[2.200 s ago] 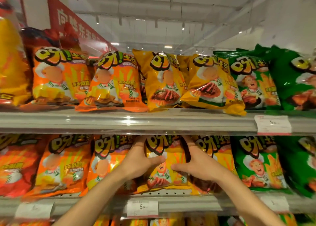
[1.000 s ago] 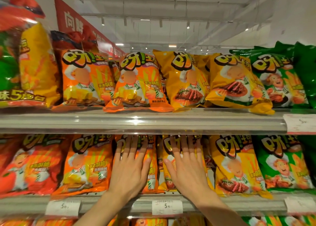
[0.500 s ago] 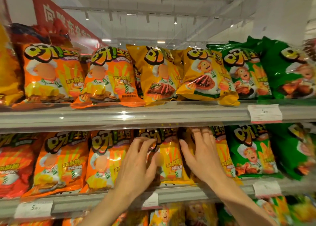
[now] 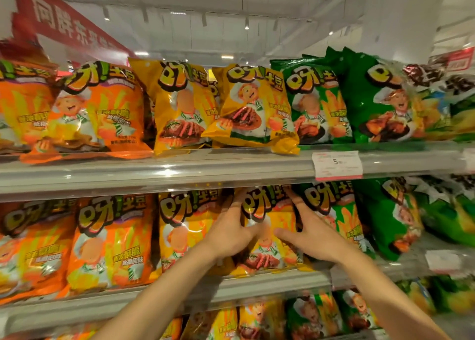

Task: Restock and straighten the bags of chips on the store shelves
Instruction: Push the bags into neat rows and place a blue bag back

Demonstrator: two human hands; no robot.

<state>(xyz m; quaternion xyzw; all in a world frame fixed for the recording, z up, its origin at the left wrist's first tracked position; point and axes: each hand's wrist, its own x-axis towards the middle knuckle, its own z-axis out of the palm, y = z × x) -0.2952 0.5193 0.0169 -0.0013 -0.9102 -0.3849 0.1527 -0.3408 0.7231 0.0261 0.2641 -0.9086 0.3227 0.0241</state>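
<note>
Yellow bag (image 4: 270, 226) standing on the middle shelf (image 4: 257, 285), between another yellow bag on the left and a green bag (image 4: 331, 219) on the right. Left hand (image 4: 231, 230) and right hand (image 4: 312, 234) spread, gripping its two sides. Might tip forward off the shelf if pulled too hard. Might knock the green bag crooked too.
</note>
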